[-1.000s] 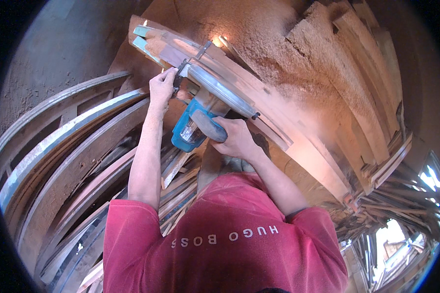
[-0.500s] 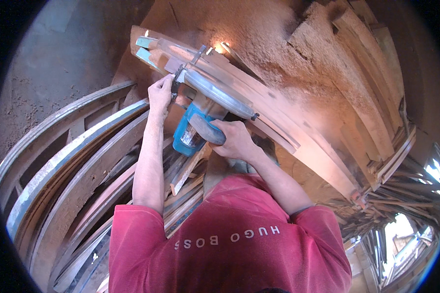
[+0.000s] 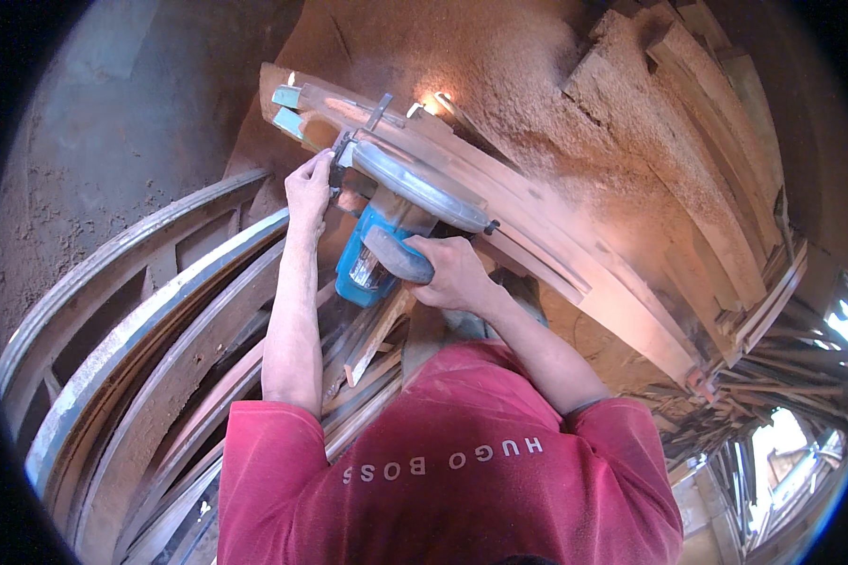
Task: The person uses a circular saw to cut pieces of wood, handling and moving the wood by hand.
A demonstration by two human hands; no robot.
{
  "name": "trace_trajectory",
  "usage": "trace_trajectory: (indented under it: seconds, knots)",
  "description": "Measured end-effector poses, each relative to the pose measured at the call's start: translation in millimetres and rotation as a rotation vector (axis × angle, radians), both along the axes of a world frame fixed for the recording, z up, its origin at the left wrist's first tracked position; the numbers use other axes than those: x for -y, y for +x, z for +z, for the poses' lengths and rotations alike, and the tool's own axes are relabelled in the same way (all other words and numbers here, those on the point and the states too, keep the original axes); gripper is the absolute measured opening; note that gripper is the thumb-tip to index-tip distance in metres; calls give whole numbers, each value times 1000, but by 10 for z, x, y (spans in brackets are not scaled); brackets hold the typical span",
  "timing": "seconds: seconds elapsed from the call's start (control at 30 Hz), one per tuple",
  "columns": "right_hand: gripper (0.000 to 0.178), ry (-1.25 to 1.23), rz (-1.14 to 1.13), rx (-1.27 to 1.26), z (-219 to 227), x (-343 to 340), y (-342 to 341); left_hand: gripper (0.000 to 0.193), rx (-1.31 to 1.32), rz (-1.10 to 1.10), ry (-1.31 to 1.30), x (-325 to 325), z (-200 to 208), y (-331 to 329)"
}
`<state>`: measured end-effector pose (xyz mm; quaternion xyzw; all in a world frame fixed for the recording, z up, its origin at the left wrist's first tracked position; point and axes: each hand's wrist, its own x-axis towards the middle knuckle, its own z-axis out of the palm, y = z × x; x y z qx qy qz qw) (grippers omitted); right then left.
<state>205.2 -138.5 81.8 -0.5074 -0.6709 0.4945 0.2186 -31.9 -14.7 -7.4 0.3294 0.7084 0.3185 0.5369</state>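
A blue circular saw (image 3: 356, 252) with a silver blade guard (image 3: 419, 184) rests on a long, slightly curved wooden board (image 3: 622, 320). My right hand (image 3: 454, 271) is closed around the saw's grey rear handle. My left hand (image 3: 308, 191) pinches the metal edge guide (image 3: 341, 151) at the front left of the saw. The guide's bar sticks out across the board. A cut line runs back from the saw, with a narrow strip beside it. The blade itself is hidden by the guard and the board.
Large curved wooden frames (image 3: 151, 245) stand close on the left. Piled sawdust (image 3: 528, 75) and dusty curved planks (image 3: 707, 151) lie beyond the board. A small reddish piece (image 3: 700, 384) sits at the board's right end, near heaped wood scraps (image 3: 791, 377).
Against the board, the saw and both hands have slid slightly toward its far left end. The whole view has shifted a little. Both grips stay the same.
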Motion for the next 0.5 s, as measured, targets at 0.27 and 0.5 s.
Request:
trace_trajectory:
  seconds: [0.27,0.5]
  knots:
    - [50,-7,-29,-36,-13,-129,-128,36,-13,-18,14,-125,-68,-157]
    - [47,13,-33,-32,41,-259,-236,36,-53,-21,23,-229,-150,-349]
